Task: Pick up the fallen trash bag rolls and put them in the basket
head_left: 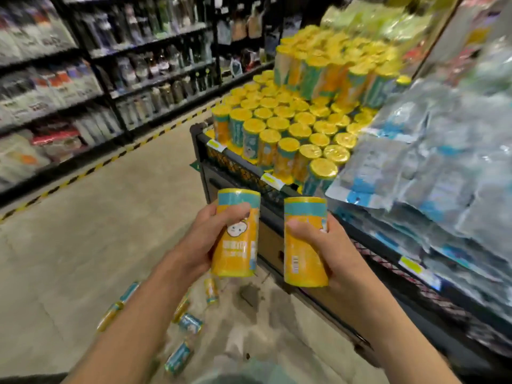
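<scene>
Several yellow-and-teal wrapped trash bag rolls are seen lying scattered on the concrete floor, not yet collected. One upright roll is grasped by the left hand, another by the right hand, fingers curled around each, probably for carrying together to the black wire-mesh basket, where rolls are stood on end.

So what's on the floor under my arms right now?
Several fallen rolls lie scattered on the concrete floor; about six show. Your left arm covers parts of some, so more may be hidden beneath it.
</scene>
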